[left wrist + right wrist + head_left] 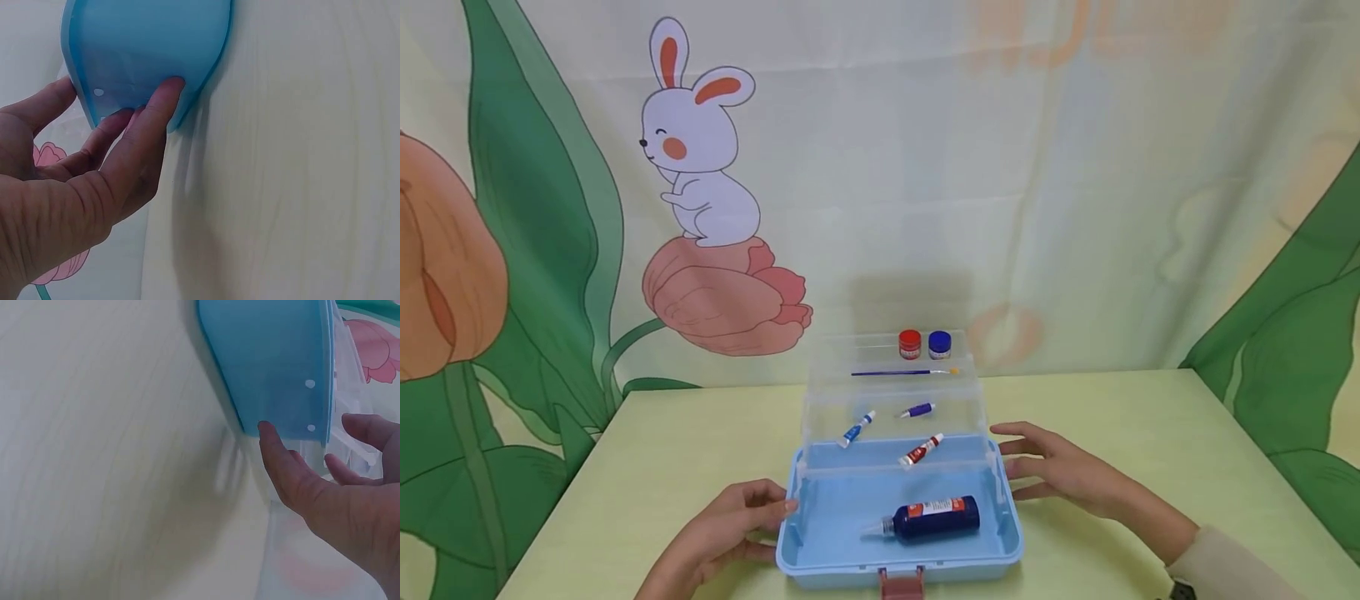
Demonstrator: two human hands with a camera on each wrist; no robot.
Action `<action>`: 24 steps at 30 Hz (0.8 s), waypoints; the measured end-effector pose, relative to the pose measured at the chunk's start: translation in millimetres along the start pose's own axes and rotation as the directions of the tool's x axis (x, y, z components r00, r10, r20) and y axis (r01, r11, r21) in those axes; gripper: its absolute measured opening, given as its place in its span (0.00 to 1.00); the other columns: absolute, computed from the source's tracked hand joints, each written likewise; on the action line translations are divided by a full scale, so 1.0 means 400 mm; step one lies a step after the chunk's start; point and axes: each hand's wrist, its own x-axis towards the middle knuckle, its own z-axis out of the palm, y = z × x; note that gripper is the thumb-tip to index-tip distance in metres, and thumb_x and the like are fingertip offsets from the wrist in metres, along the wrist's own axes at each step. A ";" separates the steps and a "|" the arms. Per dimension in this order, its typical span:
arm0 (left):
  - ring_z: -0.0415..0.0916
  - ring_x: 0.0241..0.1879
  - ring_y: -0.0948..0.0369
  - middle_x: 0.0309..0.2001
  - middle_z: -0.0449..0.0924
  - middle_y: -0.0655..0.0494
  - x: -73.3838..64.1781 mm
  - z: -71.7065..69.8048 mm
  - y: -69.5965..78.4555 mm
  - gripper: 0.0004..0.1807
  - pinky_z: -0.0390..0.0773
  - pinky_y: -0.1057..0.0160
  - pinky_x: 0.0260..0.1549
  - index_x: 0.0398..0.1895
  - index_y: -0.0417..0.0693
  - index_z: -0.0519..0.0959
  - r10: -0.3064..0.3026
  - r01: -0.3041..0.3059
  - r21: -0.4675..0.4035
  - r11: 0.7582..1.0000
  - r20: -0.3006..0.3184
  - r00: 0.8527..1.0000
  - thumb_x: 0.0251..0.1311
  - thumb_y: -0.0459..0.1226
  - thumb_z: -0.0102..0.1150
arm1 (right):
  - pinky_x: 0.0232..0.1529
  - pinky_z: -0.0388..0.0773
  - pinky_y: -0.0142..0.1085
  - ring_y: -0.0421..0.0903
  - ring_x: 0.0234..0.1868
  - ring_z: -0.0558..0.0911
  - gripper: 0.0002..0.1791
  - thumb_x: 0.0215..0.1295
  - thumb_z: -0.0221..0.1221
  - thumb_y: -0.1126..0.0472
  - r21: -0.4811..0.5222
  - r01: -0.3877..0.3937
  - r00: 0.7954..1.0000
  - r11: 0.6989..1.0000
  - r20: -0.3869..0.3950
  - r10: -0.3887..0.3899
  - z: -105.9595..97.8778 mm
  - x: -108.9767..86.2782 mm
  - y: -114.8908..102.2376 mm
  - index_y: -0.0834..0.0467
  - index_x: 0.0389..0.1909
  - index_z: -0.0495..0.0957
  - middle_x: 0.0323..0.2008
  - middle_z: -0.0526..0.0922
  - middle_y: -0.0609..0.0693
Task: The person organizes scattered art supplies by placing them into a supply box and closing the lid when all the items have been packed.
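Observation:
In the head view a light blue plastic box (842, 517) stands with its clear lid (887, 387) swung back. My left hand (733, 529) grips the box's left side, thumb at the rim and fingers against the outer wall (144, 50). My right hand (1060, 471) is at the opposite side with fingers spread. In the right wrist view one fingertip (265, 428) comes right up to the side wall (275, 369), and the thumb is apart from the rim. A dark blue bottle (940, 518) with a clear nozzle lies inside the box.
Behind the front tray, small blue (856, 430), purple (917, 410) and red paint tubes (921, 451) lie by the lid. Farther back are a paintbrush (898, 372), a red-capped jar (910, 344) and a blue-capped jar (939, 345). A printed cloth (880, 167) hangs behind the table (685, 442).

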 end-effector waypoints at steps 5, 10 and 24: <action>0.79 0.42 0.53 0.45 0.78 0.46 0.002 0.004 0.001 0.21 0.86 0.50 0.42 0.50 0.34 0.74 -0.006 0.006 0.005 1.000 -0.006 1.000 0.68 0.43 0.64 | 0.57 0.80 0.55 0.58 0.63 0.77 0.38 0.72 0.61 0.58 0.060 -0.049 0.999 0.997 0.005 0.049 0.005 0.017 0.007 0.55 0.78 0.56 0.73 0.61 0.68; 0.78 0.43 0.53 0.45 0.78 0.46 0.004 0.005 0.001 0.21 0.86 0.50 0.42 0.51 0.33 0.75 -0.014 0.014 0.011 1.000 -0.009 1.000 0.69 0.44 0.64 | 0.60 0.78 0.56 0.58 0.63 0.77 0.39 0.71 0.62 0.62 0.097 -0.036 0.999 0.995 0.017 0.035 0.009 0.021 0.005 0.56 0.78 0.56 0.72 0.61 0.70; 0.80 0.41 0.55 0.44 0.80 0.47 0.002 0.019 -0.013 0.23 0.87 0.51 0.40 0.51 0.30 0.77 0.036 -0.037 -0.012 0.999 -0.085 0.996 0.69 0.44 0.64 | 0.57 0.77 0.48 0.54 0.57 0.78 0.34 0.69 0.50 0.75 0.336 0.003 0.998 0.942 -0.062 0.018 0.062 0.016 -0.002 0.59 0.75 0.56 0.65 0.73 0.60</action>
